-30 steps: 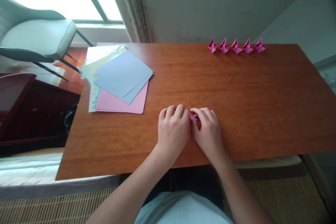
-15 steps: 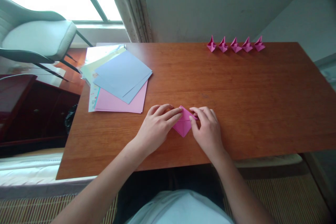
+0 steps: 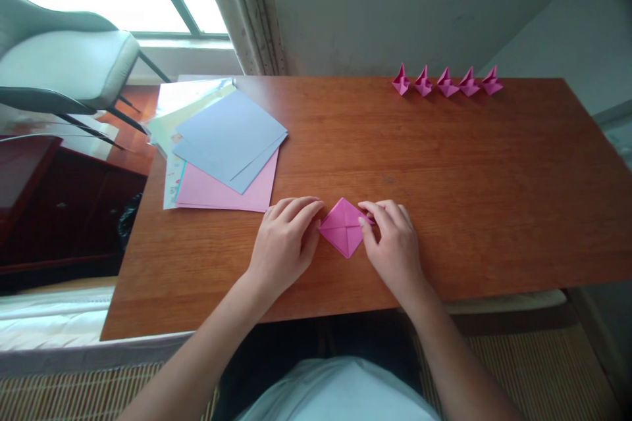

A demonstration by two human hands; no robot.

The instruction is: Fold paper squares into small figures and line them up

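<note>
A folded pink origami paper (image 3: 344, 228) lies on the table in a diamond shape, with crease lines crossing its middle. My left hand (image 3: 286, 237) is at its left corner, fingers curled and the thumb side touching the point. At the opposite corner, my right hand (image 3: 394, 231) pinches the paper between thumb and forefinger. Most of the diamond's face shows between the two hands; only its side tips are partly covered.
Several small pink origami figures (image 3: 447, 83) stand in a row along the far edge of the wooden table (image 3: 494, 197). Blue-grey sheets (image 3: 232, 135) lie over pink sheets (image 3: 227, 191) at the left. Beyond is a pale chair (image 3: 69, 62) by the window.
My left hand has drawn back left off the paper's upper face to its left corner, uncovering the diamond. My right hand keeps its place at the right corner.
</note>
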